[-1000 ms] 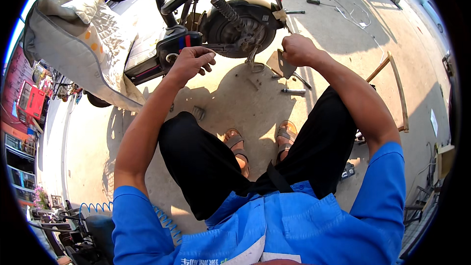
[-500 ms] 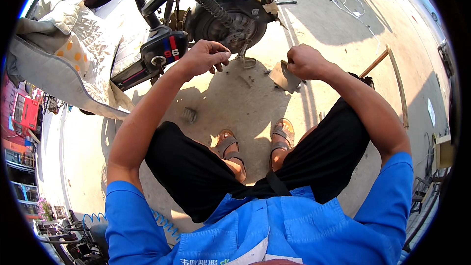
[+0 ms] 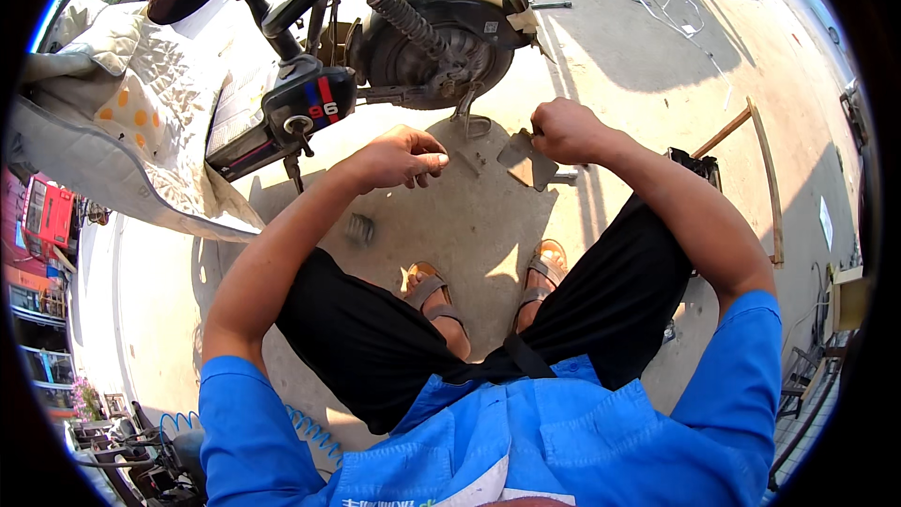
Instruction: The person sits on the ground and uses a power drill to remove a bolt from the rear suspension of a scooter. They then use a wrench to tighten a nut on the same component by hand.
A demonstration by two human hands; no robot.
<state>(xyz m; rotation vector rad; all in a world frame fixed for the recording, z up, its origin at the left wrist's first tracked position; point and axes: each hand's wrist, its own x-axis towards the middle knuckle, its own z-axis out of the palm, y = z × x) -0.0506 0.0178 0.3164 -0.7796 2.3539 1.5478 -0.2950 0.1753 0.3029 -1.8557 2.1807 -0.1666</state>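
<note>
My left hand (image 3: 405, 158) is in front of the rear wheel of a two-wheeled vehicle (image 3: 450, 52), over the concrete. Its fingers are curled, with the thumb close to the index finger; anything pinched there is too small to make out. My right hand (image 3: 568, 131) is closed on one edge of a flat, squarish tan-and-grey piece (image 3: 527, 161), which hangs below the knuckles. Between the hands and the wheel, a metal stand (image 3: 471, 122) reaches down to the ground. Beside the flat piece lies a short metal part (image 3: 565, 176).
A pale quilted cover (image 3: 178, 84) with orange dots drapes at the left. My sandalled feet (image 3: 432, 291) stand on the concrete between my knees. At the right leans a wooden frame (image 3: 765, 169). A thin cable (image 3: 671, 14) lies at the far right, and a coiled blue hose (image 3: 314, 432) at lower left.
Both hands have come lower, nearer to me. The flat piece has moved left and down along with my right hand. The view has shifted slightly.
</note>
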